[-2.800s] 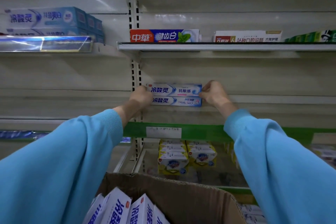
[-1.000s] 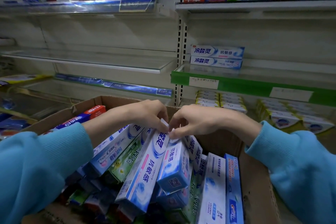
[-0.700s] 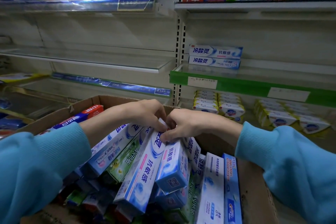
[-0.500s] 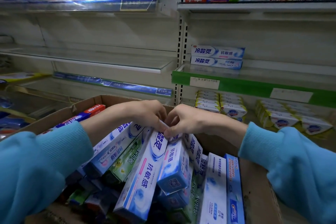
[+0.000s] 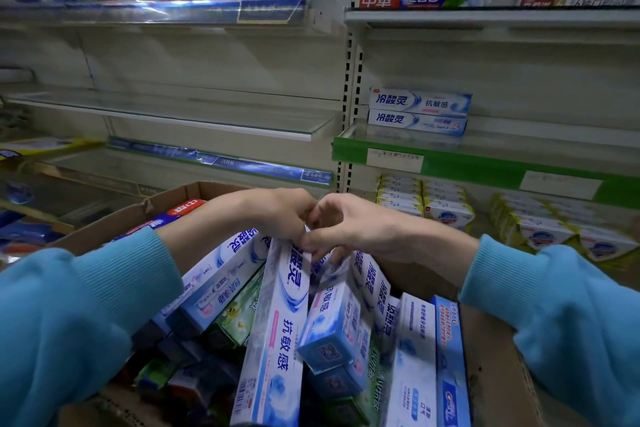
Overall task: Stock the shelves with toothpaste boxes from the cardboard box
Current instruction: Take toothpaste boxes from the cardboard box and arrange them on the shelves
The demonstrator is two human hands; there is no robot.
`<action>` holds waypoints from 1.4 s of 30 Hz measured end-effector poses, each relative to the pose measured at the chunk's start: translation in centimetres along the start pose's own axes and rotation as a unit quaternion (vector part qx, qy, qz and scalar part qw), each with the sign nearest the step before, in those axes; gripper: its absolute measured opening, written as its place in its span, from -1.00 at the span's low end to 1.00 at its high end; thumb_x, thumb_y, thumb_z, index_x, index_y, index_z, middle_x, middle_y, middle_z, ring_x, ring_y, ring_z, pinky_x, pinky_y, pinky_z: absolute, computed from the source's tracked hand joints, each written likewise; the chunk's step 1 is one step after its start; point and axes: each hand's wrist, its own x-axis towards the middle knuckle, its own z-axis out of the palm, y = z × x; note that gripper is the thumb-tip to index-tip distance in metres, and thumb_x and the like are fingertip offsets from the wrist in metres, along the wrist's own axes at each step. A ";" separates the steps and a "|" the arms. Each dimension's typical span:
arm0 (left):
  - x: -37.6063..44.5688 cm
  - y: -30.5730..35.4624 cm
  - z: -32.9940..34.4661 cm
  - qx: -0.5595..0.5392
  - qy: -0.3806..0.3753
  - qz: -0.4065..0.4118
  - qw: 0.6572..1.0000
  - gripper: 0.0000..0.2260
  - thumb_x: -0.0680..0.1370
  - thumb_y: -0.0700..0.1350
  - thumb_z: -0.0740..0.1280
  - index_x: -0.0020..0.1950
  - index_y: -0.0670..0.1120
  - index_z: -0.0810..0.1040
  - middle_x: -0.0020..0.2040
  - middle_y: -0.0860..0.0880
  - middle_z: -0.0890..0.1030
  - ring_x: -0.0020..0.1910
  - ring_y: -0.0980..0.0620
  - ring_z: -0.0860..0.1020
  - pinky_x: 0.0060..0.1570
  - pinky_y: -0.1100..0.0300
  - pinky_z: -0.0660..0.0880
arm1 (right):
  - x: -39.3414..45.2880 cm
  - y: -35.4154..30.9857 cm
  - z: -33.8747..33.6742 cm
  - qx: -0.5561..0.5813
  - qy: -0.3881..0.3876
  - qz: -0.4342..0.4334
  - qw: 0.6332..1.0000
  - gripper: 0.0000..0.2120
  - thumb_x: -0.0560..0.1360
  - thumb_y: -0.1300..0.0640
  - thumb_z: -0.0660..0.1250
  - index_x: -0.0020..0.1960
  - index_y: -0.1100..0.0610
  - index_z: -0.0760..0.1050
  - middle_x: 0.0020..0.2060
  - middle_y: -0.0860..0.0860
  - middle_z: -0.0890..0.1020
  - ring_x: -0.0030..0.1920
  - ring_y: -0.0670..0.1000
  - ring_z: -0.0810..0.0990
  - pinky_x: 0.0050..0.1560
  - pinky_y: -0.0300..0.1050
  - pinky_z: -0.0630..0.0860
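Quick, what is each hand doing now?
Left hand: grips the top of the long white toothpaste box.
Right hand: pinches the same box top.

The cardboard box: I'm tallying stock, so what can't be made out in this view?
Head view only:
- Cardboard box: near side cut off by the frame's bottom edge; lower layers hidden under upper boxes and both sleeves.
- White-and-blue toothpaste box: top end covered by the left hand and right hand.
- Green shelf labels: print too blurred to read.

White-and-blue toothpaste boxes [image 5: 277, 333] stand tilted, crowded in the near cardboard box [image 5: 491, 374]. Two more [image 5: 417, 111] lie stacked on the green-edged shelf [image 5: 485, 166], far right.
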 end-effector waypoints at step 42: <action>3.8 1.1 -8.5 -0.560 0.383 0.098 0.728 -0.91 0.63 -0.11 0.36 0.09 -0.11 0.55 -0.16 -0.11 0.66 -0.28 0.03 0.66 -0.24 0.07 0.65 | -5.5 -3.0 -13.5 0.034 0.325 0.021 0.945 -0.52 0.55 0.03 0.39 0.39 0.14 0.31 0.11 0.26 0.61 -0.09 0.22 0.70 -0.21 0.01 0.63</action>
